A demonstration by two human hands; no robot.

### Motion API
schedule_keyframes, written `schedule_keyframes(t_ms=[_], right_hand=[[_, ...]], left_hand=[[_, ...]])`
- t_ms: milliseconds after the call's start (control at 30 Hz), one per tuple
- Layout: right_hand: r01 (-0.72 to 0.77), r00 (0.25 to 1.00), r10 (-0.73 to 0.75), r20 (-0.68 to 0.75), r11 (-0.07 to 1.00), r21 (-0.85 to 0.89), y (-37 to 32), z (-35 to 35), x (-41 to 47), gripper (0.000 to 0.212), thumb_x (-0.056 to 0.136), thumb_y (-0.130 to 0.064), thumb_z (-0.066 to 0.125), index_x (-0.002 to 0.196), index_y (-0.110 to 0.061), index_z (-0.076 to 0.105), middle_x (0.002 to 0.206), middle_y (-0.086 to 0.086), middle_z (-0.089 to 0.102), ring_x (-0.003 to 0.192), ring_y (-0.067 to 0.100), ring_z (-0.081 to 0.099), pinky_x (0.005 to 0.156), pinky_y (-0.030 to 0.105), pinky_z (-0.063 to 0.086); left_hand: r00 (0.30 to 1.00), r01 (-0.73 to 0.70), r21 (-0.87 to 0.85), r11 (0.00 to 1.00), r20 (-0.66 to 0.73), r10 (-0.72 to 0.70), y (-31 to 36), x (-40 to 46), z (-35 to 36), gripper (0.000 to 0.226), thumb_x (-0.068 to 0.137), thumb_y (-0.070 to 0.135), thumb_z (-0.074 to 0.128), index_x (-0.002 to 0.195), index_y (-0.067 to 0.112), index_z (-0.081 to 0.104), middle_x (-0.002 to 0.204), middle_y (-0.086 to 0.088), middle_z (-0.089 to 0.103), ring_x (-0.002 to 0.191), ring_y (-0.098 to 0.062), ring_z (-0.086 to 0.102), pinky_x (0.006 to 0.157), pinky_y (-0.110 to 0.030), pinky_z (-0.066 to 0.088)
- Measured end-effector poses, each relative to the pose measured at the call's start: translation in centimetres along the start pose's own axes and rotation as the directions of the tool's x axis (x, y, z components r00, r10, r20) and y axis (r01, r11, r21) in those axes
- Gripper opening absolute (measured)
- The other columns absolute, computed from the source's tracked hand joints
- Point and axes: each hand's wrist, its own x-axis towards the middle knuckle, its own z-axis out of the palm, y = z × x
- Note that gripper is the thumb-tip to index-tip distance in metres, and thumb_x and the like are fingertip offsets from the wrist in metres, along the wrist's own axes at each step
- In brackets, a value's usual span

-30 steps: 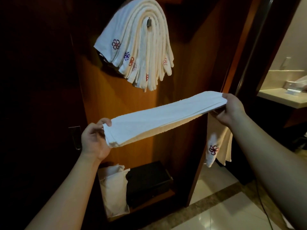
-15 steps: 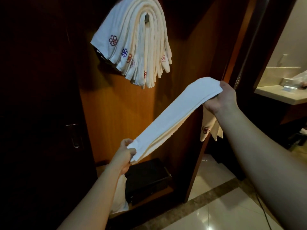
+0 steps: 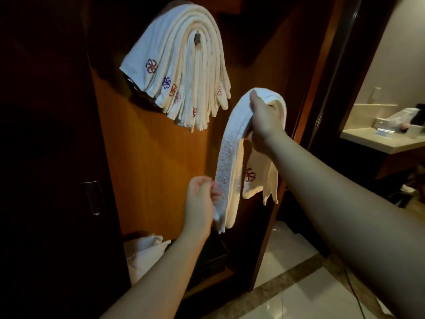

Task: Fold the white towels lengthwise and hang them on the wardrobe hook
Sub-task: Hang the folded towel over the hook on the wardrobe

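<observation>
head view: right hand (image 3: 264, 120) is gripping the folded towel (image 3: 230, 157) draped vertically; left hand (image 3: 200, 203) is pinching its lower end; hook (image 3: 197, 38) is lying up-left, nearer the right hand.

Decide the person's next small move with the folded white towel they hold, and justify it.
Probably lift the folded white towel up and left onto the metal hook. The right hand grips its draped middle, the left hand pinches its lower end, and the bundle of hung white towels already sits there.
</observation>
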Motion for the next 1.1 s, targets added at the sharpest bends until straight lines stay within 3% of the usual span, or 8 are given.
schedule_keyframes(t_ms=[133,333,500,600,667,733,900,1100], right_hand=[[0.036,0.999,-0.027,0.046,0.980,-0.198,-1.7,2.9,-0.2,0.041,0.098,-0.056,0.043,0.091,-0.019,0.059,0.082,0.004,0.070,0.095,0.030,0.069,0.095,0.052,0.054],[0.104,0.994,-0.097,0.058,0.983,-0.148,-4.9,5.1,0.0,0.037,0.099,-0.050,0.046,0.087,-0.018,0.060,0.064,-0.003,0.069,0.089,0.026,0.069,0.091,0.051,0.053],[0.120,0.991,-0.117,0.070,0.992,-0.043,-6.8,5.8,0.4,0.034,0.099,-0.049,0.046,0.090,-0.018,0.055,0.054,-0.012,0.068,0.078,0.019,0.072,0.066,0.037,0.053],[0.128,0.990,-0.125,0.064,0.991,-0.046,-6.7,5.6,0.6,0.033,0.099,-0.049,0.048,0.090,-0.018,0.055,0.057,-0.011,0.070,0.072,0.016,0.073,0.060,0.032,0.055],[0.140,0.990,-0.135,0.048,0.985,-0.104,-6.2,5.1,1.2,0.038,0.098,-0.051,0.048,0.093,-0.015,0.057,0.071,-0.005,0.073,0.082,0.016,0.072,0.074,0.033,0.057],[0.155,0.987,-0.161,-0.014,0.970,-0.186,-5.6,4.4,1.9,0.038,0.098,-0.052,0.048,0.100,-0.015,0.057,0.092,-0.003,0.065,0.097,0.016,0.064,0.081,0.030,0.049],[0.205,0.961,-0.271,-0.058,0.836,-0.509,-3.2,2.3,2.5,0.029,0.097,-0.049,0.053,0.101,-0.021,0.056,0.085,-0.013,0.054,0.082,0.002,0.052,0.064,0.021,0.034],[0.062,0.959,-0.106,-0.263,0.983,-0.170,-3.3,1.0,4.4,0.040,0.091,-0.047,0.060,0.119,-0.018,0.056,0.100,0.003,0.058,0.088,0.018,0.056,0.068,0.030,0.046]], left_hand=[[0.937,-0.099,-0.018,0.995,0.336,0.099,4.2,-1.9,4.0,0.058,0.091,0.069,0.031,0.137,0.037,0.049,0.132,0.018,0.059,0.118,-0.003,0.058,0.100,-0.030,0.041],[0.912,-0.291,0.274,0.917,0.369,0.179,6.4,0.0,5.6,0.100,0.076,0.084,0.021,0.159,0.034,-0.002,0.168,0.008,-0.002,0.153,-0.022,0.013,0.116,-0.040,0.030],[0.951,-0.229,0.363,0.903,0.282,0.128,8.5,2.5,5.1,0.151,0.036,0.109,0.016,0.150,0.011,0.031,0.145,-0.014,0.046,0.130,-0.025,0.050,0.110,-0.046,0.042],[0.964,-0.200,0.473,0.858,0.251,0.086,9.6,4.0,4.7,0.130,0.017,0.110,0.000,0.088,0.020,0.061,0.080,-0.003,0.064,0.085,-0.024,0.065,0.082,-0.035,0.048],[0.963,-0.213,0.448,0.868,0.245,0.110,10.0,5.0,4.2,0.142,0.024,0.110,-0.002,0.099,0.012,0.068,0.094,-0.018,0.069,0.100,-0.039,0.065,0.088,-0.044,0.053],[0.977,-0.194,0.330,0.924,0.144,0.154,10.7,5.1,3.6,0.126,0.033,0.110,0.001,0.088,0.018,0.066,0.072,-0.003,0.065,0.069,-0.022,0.063,0.069,-0.033,0.051],[0.983,0.041,-0.560,0.827,-0.126,-0.135,14.5,8.3,2.5,0.045,0.092,0.069,0.048,0.097,0.025,0.060,0.089,0.002,0.075,0.089,-0.010,0.066,0.069,-0.024,0.050],[0.983,-0.102,-0.429,0.897,-0.184,0.023,18.7,11.5,1.3,0.024,0.099,0.042,0.050,0.100,0.023,0.065,0.071,0.009,0.075,0.068,-0.007,0.074,0.048,-0.018,0.053]])
